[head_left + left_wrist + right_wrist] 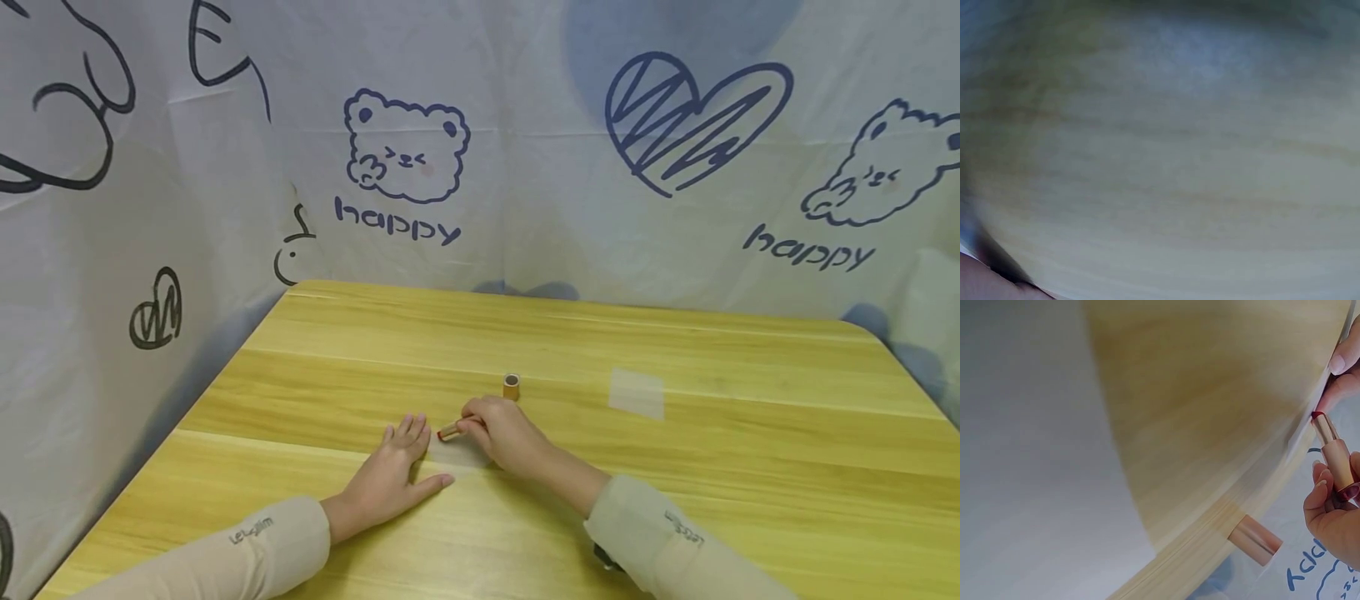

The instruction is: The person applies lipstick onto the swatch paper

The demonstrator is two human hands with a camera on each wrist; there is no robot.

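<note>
My right hand grips a lipstick with a gold tube. Its red tip points left and touches or nearly touches a thin pale sheet on the table. Beside the sheet, my left hand rests palm down with fingers extended and the thumb spread towards the sheet's near side. The gold lipstick cap stands upright just behind my right hand; the right wrist view shows the cap too. In the left wrist view only blurred tabletop and a sliver of skin appear.
A second thin whitish square lies flat on the wood-grain table, right of the cap. Behind and to the left hangs a white cloth with drawn bears and hearts. A large pale area fills the right wrist view's left side.
</note>
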